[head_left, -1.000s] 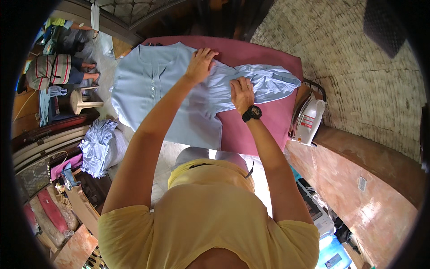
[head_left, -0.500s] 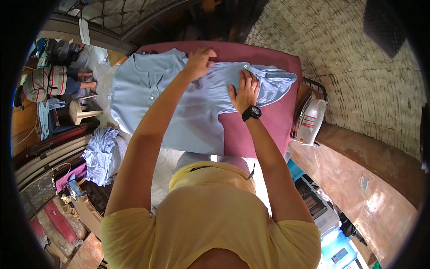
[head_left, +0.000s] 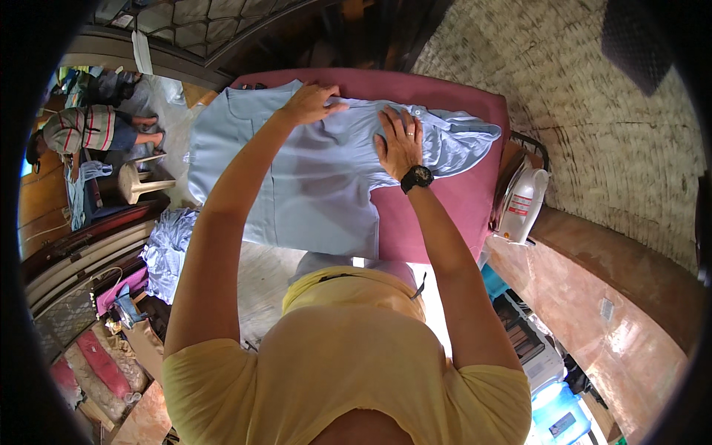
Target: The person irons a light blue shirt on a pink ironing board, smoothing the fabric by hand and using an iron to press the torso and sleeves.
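Head view: a light blue blouse (head_left: 319, 193) lies spread over a maroon padded table (head_left: 445, 215), its neckline toward the left end and its lower body reaching the near edge. One sleeve (head_left: 460, 141) extends rightward, wrinkled, with a button near its cuff. The left hand (head_left: 308, 105) rests at the blouse's far edge, by the top of that sleeve; its fingers are partly bent, and whether they pinch cloth cannot be told. The right hand (head_left: 400, 144) lies palm down on the sleeve, fingers extended and slightly parted, gripping nothing. A ring (head_left: 410, 133) and a black wristwatch (head_left: 417, 178) are worn on this side. Just beyond the table's right end sits a white iron (head_left: 525, 204) with red markings. Farther left are crumpled blue garments (head_left: 167, 256), a beige stool (head_left: 135, 183) and a co-worker (head_left: 85, 130) in a striped shirt.
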Available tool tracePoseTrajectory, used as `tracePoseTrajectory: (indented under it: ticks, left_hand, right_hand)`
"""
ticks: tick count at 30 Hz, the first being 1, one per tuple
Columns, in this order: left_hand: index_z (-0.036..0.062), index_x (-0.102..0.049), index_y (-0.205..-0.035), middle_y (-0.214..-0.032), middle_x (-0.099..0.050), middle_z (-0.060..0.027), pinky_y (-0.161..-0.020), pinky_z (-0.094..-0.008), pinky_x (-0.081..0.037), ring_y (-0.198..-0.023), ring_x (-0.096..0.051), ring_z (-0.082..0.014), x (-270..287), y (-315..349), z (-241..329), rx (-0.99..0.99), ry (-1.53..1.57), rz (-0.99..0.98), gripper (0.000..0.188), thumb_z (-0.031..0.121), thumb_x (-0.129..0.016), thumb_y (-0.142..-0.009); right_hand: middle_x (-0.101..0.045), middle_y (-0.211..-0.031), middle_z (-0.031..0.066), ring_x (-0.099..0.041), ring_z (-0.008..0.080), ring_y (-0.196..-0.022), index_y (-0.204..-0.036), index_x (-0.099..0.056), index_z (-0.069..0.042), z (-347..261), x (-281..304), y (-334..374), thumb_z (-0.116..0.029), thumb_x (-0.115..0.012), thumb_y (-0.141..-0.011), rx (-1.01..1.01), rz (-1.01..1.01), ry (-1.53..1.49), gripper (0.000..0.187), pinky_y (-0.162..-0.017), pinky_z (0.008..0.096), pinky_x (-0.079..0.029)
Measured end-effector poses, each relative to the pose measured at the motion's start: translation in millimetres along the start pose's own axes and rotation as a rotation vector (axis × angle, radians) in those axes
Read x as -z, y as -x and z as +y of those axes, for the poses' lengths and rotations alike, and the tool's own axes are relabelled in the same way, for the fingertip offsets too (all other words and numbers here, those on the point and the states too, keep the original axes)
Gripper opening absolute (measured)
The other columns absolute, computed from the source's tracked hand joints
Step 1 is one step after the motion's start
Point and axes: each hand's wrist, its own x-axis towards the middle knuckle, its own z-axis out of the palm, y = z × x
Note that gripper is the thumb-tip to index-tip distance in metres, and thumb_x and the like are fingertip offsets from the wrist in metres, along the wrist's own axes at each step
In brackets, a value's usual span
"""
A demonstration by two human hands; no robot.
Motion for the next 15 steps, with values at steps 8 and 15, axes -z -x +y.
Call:
tracePoseTrajectory:
  ticks: [8, 15]
  left_hand:
    - [0.0055, -0.067, -0.091, -0.09, -0.069, -0.0173, -0.076, -0.0485, -0.05, -0.089, -0.067, -0.0388, 9, 9, 8, 0.523, -0.292, 0.029, 0.053, 0.058, -0.067, -0.082]
    - [0.0073, -0.06, -0.12, -0.127, -0.056, -0.013, -0.103, -0.0505, -0.04, -0.126, -0.049, -0.0338, -62, 14, 59, -0.072, 0.099, 0.159, 0.041, 0.04, -0.054, -0.096]
  right_hand:
    - [-0.028, -0.157, 0.0009, -0.02, 0.0401, -0.143, -0.146, -0.043, -0.022, -5, 1, 0, -0.044, -0.05, -0.092, -0.069, -0.123, 0.09, 0.059, -0.109, 0.073, -0.015]
    - [-0.026, -0.159, 0.0, -0.02, 0.0406, -0.144, -0.146, -0.043, -0.018, -4, -1, 1, -0.047, -0.049, -0.093, -0.044, -0.126, 0.107, 0.06, -0.108, 0.0746, -0.015]
